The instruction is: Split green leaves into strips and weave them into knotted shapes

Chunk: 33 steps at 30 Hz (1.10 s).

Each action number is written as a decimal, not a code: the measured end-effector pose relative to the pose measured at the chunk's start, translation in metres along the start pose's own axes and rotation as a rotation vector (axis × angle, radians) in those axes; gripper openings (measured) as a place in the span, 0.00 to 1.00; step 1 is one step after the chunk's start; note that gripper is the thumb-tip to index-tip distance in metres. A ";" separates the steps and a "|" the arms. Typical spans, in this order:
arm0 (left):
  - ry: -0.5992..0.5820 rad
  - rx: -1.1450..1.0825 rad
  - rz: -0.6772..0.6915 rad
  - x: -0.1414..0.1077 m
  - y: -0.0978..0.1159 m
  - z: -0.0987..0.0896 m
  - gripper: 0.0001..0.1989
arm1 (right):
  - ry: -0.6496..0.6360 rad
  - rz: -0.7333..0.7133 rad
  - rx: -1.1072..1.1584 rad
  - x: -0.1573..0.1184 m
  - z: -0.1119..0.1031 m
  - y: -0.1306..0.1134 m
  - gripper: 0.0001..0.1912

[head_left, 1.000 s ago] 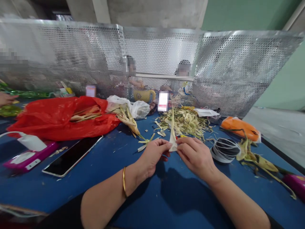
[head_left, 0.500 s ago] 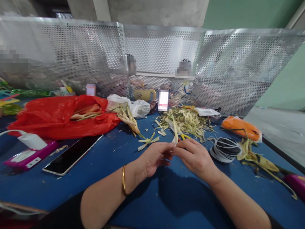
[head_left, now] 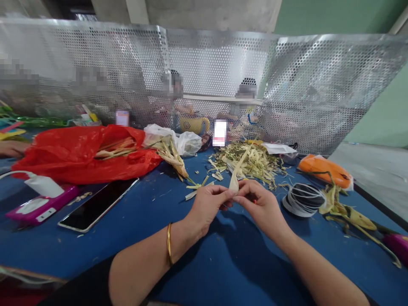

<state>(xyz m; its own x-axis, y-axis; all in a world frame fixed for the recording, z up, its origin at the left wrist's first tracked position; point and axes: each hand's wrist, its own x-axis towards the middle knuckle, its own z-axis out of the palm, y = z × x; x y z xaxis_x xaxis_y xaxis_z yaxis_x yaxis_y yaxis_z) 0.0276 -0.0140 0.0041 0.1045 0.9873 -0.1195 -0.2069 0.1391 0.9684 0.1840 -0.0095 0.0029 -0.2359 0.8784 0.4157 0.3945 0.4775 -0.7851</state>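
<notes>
A pale strip of corn husk (head_left: 235, 180) stands up between my hands, its thin end pointing away over the table. My left hand (head_left: 210, 204), with a gold bangle on the wrist, pinches the husk's base. Close against it, my right hand (head_left: 256, 202) grips the same base from the other side with thumb and fingers. Just beyond lies a heap of shredded husk (head_left: 255, 163). To the right of my right hand sits a spool of white string (head_left: 304, 199). A small tied piece of husk (head_left: 197, 188) rests left of the hands.
On the left are a red plastic bag (head_left: 66, 148) with husks, a phone (head_left: 98, 206) and a purple power strip (head_left: 41, 208). An orange packet (head_left: 327, 170) lies right. A perforated metal screen (head_left: 216, 59) stands behind. Another person's hand (head_left: 12, 148) shows at the far left.
The husk strip now shows wider and fuller above my fingers. My right hand's fingers have shifted their grip at its base. Another person's hand has appeared at the left edge.
</notes>
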 end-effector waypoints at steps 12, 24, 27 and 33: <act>0.004 0.055 0.009 0.000 -0.001 0.001 0.13 | 0.064 0.214 0.042 -0.001 0.003 0.002 0.11; -0.066 -0.066 -0.085 0.002 0.000 0.000 0.10 | 0.009 0.212 0.368 0.004 -0.001 -0.005 0.08; -0.058 -0.125 -0.128 0.003 0.001 -0.001 0.10 | -0.025 0.087 0.243 0.004 -0.003 -0.003 0.02; -0.042 -0.236 -0.226 0.003 0.005 -0.001 0.04 | -0.019 -0.244 -0.098 0.002 -0.005 0.000 0.06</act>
<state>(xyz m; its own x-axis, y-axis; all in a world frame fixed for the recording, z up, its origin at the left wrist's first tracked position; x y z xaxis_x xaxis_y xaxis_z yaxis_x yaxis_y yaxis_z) 0.0258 -0.0101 0.0086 0.2129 0.9260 -0.3118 -0.3931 0.3733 0.8403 0.1883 -0.0071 0.0062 -0.3511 0.7371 0.5775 0.4078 0.6755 -0.6143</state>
